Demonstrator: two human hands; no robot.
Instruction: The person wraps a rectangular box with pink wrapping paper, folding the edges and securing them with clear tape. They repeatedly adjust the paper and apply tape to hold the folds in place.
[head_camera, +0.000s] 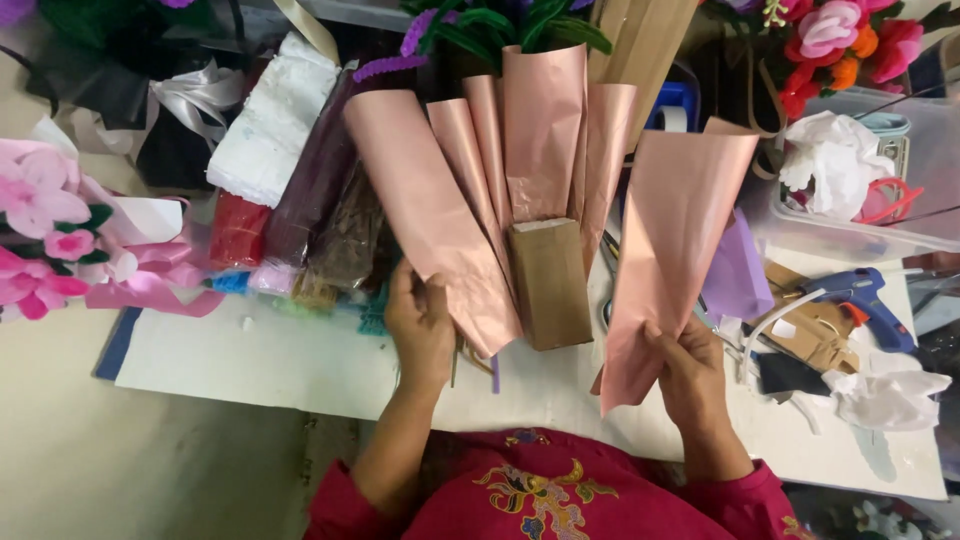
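Two hands are engaged on rose-gold wrapping paper. Left hand is closed on the lower end of a folded sheet, part of a fan of folded sheets rising above the grip around a brown paper block. Right hand pinches the narrow base of a separate cone-folded sheet, which flares upward from the fingers. Risk: the thin paper could crease or slip, since each grip holds only the tail end.
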